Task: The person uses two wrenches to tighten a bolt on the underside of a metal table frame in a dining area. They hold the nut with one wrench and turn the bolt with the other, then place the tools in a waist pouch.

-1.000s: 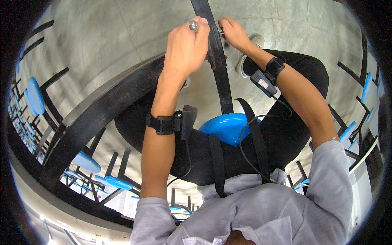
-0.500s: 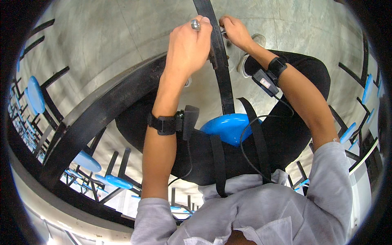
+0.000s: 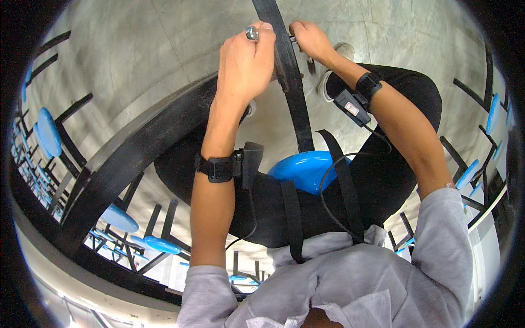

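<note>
My left hand is closed in a fist against the left side of a black metal bar. A rounded, shiny metal piece stands out at its knuckles; the rest of it is hidden in the fist. On the bar's other side, my right hand is closed, fingers curled under. It pinches a small metal tool whose tip touches the bar. A dark end shows below that hand, perhaps part of the same tool. Down the bar, a blue round seat sits between my legs.
A thick black curved beam runs along my left, with a pale table edge beyond it. Black frames with blue seats stand at far left, and more blue seats at right. Cables run from my wrist devices across my lap.
Both hands and the upper part of the bar have shifted slightly left. More of the dark end below my right hand shows now.
</note>
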Motion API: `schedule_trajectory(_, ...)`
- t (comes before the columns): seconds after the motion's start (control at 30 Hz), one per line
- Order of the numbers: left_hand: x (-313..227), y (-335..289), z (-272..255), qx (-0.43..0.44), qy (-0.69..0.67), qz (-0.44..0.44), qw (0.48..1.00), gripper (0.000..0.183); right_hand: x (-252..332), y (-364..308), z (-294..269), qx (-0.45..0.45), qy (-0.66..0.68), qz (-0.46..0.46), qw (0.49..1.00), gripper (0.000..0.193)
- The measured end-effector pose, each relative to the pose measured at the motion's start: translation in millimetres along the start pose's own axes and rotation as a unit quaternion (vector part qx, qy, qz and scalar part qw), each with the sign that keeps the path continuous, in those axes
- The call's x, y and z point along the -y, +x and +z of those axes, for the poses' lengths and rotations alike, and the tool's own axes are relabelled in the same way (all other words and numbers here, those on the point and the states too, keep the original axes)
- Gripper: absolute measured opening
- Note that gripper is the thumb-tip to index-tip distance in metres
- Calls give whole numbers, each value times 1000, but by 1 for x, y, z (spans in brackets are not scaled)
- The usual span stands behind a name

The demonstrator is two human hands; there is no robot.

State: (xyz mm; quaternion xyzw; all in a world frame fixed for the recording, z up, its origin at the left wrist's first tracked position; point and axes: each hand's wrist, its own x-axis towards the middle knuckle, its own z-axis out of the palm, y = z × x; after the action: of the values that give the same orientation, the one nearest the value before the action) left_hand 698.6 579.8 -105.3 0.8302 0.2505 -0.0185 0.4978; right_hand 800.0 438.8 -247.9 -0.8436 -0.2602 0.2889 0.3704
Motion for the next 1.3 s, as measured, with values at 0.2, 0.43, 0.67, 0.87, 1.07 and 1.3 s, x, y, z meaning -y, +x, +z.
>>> schedule_trajectory(0.2,5,1,3,-35,-40,9,999,36,4,-2,4,-92,3,-38,995,31)
schedule_trajectory(0.43,-5,4,3,-28,-32,-26,999,36,10,8,0,69,212,357,907,37)
schedule_trajectory(0.67,-6,4,1,-39,-23,-28,999,38,5,-10,8,-142,61,-52,987,29)
schedule_trajectory(0.87,-2,7,4,-48,-22,-25,998,40,5,-4,8,-125,22,-49,991,30)
schedule_trajectory(1.07,6,9,-2,-40,-27,-56,997,39,33,3,-3,68,154,312,935,34)
schedule_trajectory(1.3,0,10,0,-17,-41,-77,996,40,14,-7,7,-104,46,33,993,29)
